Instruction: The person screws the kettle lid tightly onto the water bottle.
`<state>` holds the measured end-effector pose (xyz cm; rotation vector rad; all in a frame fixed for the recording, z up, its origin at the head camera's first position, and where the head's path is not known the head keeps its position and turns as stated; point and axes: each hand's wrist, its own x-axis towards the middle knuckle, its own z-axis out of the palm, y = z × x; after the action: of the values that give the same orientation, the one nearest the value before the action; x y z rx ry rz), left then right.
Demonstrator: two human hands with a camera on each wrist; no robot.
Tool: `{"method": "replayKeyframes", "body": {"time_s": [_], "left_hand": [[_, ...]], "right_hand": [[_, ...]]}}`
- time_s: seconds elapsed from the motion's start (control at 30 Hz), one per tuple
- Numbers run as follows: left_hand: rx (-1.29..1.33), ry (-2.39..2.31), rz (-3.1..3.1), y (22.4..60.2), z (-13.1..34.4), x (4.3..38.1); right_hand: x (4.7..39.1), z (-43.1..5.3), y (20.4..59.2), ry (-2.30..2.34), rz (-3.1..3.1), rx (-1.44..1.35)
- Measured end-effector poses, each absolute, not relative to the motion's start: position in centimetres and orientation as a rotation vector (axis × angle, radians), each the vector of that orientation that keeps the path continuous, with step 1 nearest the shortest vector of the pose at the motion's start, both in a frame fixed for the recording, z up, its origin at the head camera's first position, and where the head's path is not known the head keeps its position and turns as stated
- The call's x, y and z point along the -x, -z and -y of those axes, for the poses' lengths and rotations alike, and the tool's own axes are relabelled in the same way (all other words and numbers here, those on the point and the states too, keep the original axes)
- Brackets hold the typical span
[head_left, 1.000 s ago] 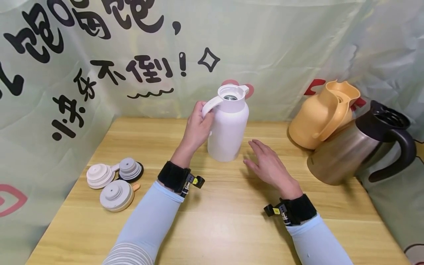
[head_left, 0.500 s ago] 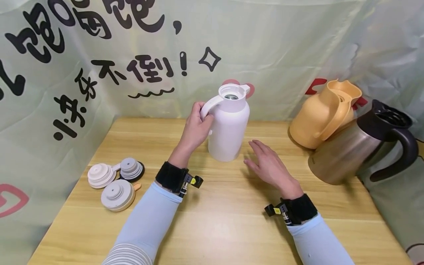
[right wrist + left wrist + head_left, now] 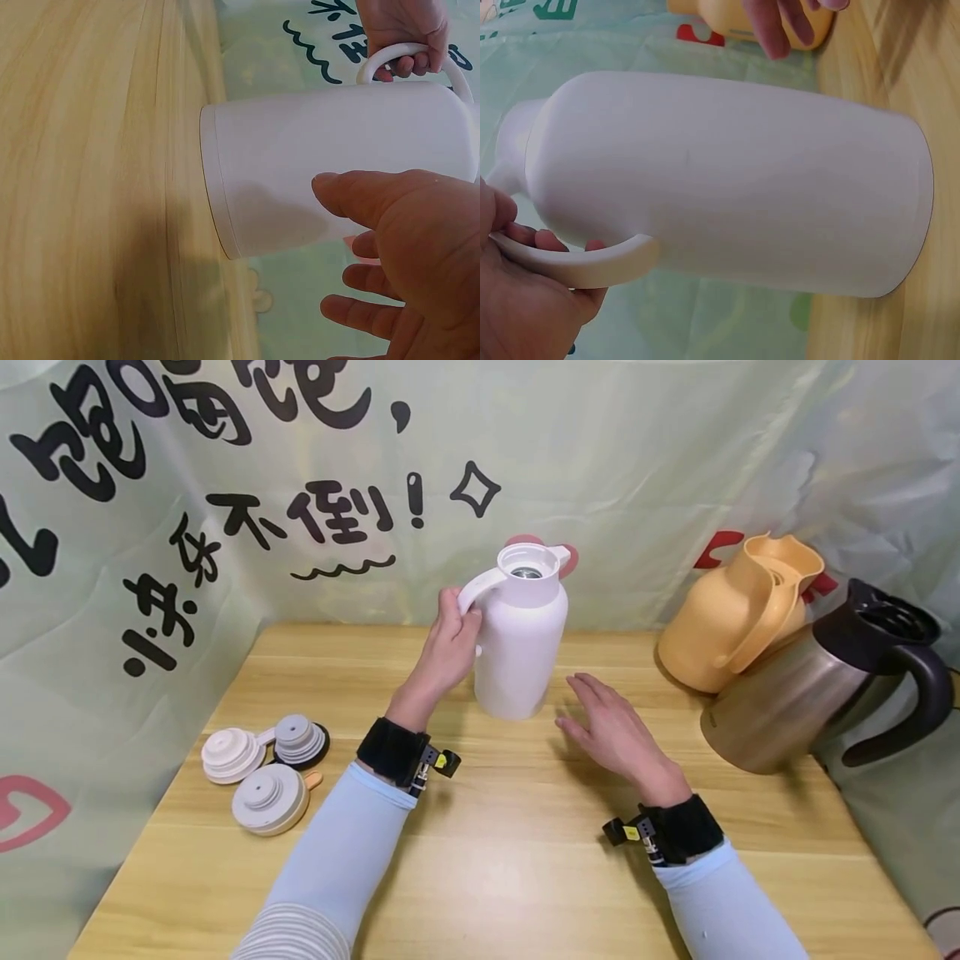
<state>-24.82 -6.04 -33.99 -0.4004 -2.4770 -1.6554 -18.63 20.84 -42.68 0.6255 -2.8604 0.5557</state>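
A white vacuum jug [image 3: 521, 652] stands upright towards the back of the table, its top uncovered and its spout turned right. My left hand [image 3: 447, 643] grips the jug's handle [image 3: 592, 266], fingers curled round it. To the right of the jug, my right hand [image 3: 617, 731] hovers over the table with fingers spread and straight, holding nothing. In the right wrist view the thumb of the right hand [image 3: 427, 240] overlaps the jug's side.
Three stepped stoppers, one white [image 3: 232, 755], one grey on black [image 3: 298, 741] and one grey with an orange tab [image 3: 268, 798], lie at the left. On the right stand an orange jug [image 3: 720, 618] and a steel jug with black handle [image 3: 787, 693]. A printed cloth [image 3: 637, 485] hangs behind.
Almost nothing differs: the left hand keeps its grip on the white jug and the right hand stays spread beside it. The whole head view has shifted slightly.
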Motion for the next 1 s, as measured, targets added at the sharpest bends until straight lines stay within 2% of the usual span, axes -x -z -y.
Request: {"method": "replayKeyframes", "body": {"time_s": [0.3,0.47,0.7,1.0], "left_hand": [[0.255,1.568,2.557,33.8,8.0,23.9],[0.14,1.573,2.538,33.0,11.0,22.5],[0.003,1.331,2.644,32.6,18.7,20.2],[-0.251,0.935,2.957,35.2,29.9,18.5]], "right_hand": [[18.7,-20.5,42.9,-0.569,2.879,-0.659],[18.7,-20.6,42.8,-0.566,2.864,-0.643],[19.0,-20.9,42.5,-0.582,2.852,-0.651],[18.8,-21.4,42.3,-0.588,2.874,-0.612]]}}
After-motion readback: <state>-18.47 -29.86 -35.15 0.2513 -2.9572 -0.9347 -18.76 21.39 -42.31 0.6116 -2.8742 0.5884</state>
